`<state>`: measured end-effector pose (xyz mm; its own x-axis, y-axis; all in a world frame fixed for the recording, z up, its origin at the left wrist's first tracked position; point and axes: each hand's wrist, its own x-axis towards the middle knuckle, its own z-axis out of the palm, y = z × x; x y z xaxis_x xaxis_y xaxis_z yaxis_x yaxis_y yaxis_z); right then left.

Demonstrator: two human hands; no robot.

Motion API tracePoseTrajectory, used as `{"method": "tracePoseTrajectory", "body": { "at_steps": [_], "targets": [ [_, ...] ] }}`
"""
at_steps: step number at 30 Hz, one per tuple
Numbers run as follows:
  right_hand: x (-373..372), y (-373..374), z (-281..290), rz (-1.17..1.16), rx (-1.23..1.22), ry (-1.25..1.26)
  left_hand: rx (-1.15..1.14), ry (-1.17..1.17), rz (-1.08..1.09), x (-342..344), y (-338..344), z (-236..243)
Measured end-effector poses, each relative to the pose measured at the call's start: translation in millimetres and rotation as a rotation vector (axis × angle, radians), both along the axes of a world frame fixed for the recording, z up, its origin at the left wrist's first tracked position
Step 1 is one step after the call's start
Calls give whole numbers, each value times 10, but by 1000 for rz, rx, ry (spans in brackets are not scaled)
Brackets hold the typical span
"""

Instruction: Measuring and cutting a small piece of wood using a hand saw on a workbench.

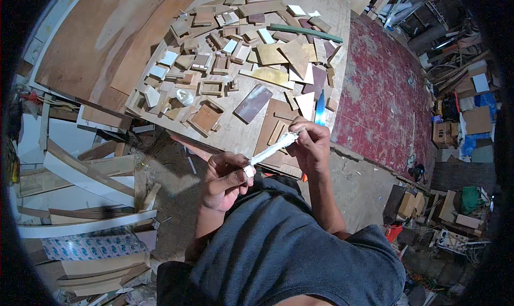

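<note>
A person's left hand (224, 178) and right hand (309, 142) each close a grip on one end of a twisted white strip (270, 152), stretched between them above the edge of a bench (235, 132) strewn with small wood offcuts (251, 49).

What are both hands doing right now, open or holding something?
Left hand: closed, pinching the lower end of a white twisted strip.
Right hand: closed on the strip's upper end.
</note>
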<state>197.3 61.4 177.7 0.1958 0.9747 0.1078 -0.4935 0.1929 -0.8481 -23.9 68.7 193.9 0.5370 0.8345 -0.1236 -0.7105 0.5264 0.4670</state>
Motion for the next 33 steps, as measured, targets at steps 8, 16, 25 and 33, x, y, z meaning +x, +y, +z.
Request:
{"method": "tracePoseTrajectory", "body": {
  "at_steps": [8,16,25,33],
  "targets": [
    [21,-62,20,53,68,-24,34,-1,40,-18,-22,-25],
    [67,-160,67,44,152,-5,42,-17,27,-9,-39,-1],
    [-56,-262,85,-32,181,-9,6,22,-14,47,-86,16],
    [-50,-404,70,-105,244,-283,-260,-28,125,90,-131,14]
  ]
}}
